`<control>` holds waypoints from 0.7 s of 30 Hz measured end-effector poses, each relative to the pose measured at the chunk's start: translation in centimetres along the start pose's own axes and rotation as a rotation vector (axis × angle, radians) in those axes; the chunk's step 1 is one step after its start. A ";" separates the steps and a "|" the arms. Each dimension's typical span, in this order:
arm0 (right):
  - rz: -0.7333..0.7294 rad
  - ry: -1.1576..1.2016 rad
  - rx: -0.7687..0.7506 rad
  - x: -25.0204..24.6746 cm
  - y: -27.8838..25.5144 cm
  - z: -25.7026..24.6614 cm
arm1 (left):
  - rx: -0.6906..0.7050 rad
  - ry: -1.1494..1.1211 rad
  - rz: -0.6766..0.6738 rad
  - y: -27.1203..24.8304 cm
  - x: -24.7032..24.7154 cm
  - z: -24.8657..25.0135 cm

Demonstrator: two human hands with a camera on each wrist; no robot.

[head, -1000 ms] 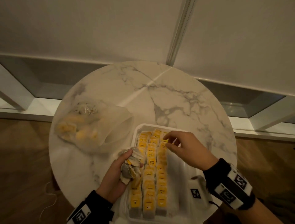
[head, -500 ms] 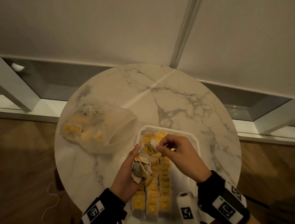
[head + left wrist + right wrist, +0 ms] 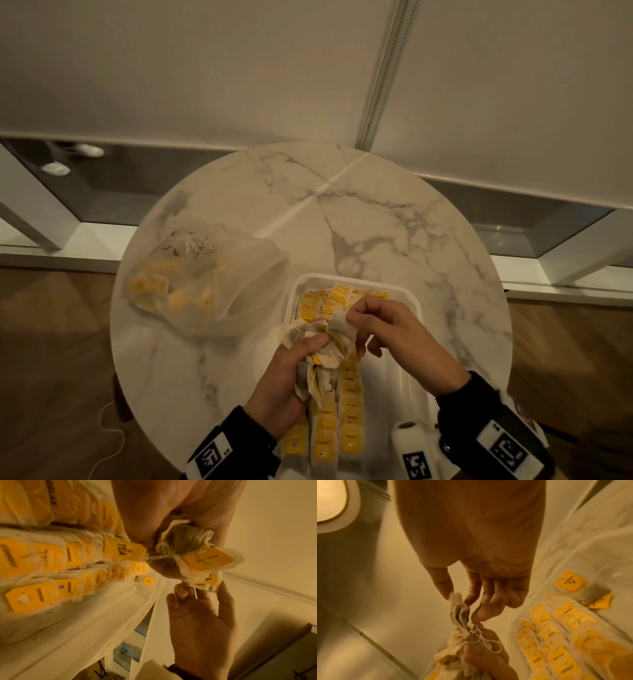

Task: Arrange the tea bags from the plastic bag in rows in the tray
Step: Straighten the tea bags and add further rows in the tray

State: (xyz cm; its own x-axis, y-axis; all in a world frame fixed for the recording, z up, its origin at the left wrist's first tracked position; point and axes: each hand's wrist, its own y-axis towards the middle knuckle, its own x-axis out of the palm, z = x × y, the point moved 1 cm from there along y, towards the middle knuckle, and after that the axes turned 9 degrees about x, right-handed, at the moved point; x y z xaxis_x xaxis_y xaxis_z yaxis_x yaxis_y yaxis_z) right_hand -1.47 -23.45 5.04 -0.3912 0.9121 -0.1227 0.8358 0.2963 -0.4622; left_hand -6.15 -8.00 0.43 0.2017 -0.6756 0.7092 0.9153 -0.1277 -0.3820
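Observation:
A white tray (image 3: 409,294) lies at the near edge of the round marble table (image 3: 376,212), with rows of yellow-tagged tea bags (image 3: 349,407) in its left half. My left hand (image 3: 287,373) grips a bunch of tea bags (image 3: 318,363) above the tray's left side. My right hand (image 3: 359,318) pinches one tea bag (image 3: 340,322) at the top of that bunch, between thumb and forefinger; the right wrist view shows this pinched tea bag (image 3: 458,612) and its strings. The left wrist view shows the bunch (image 3: 188,543) and the tray rows (image 3: 51,555). The clear plastic bag (image 3: 191,284) lies to the left.
The plastic bag's mouth opens toward the tray, and a few tea bags remain inside. The tray's right half (image 3: 397,370) is bare white. Behind the table runs a white wall with a low ledge (image 3: 548,281); wooden floor (image 3: 51,359) shows on both sides.
My right hand left the far end of the tray rows and came to the bunch in my left hand, where it now pinches one bag. The left hand rose slightly.

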 end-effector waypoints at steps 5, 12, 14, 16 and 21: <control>0.001 -0.026 -0.054 0.1 -0.4 0.3 | -0.004 -0.002 0.030 0.1 -0.1 -0.2; -0.003 0.029 0.019 -0.2 -0.8 1.3 | -0.113 -0.067 0.030 -0.7 0.9 0.1; -0.038 -0.015 0.029 0.1 -1.0 1.7 | -0.127 -0.080 0.041 -0.9 1.0 0.1; -0.037 -0.041 0.016 0.2 -1.1 2.0 | -0.141 -0.089 0.052 -0.9 1.0 0.1; 0.035 0.032 -0.017 -0.3 -1.0 2.2 | -0.143 -0.123 0.046 -1.6 1.4 1.0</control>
State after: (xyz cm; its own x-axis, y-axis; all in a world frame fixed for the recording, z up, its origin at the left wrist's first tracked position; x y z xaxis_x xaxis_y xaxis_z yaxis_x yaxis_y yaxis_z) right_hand -3.04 -24.64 3.57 -0.3497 0.9304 -0.1101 0.8551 0.2690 -0.4433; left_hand -6.97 -8.05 2.60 0.2915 -0.5905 0.7525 0.8470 -0.2062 -0.4899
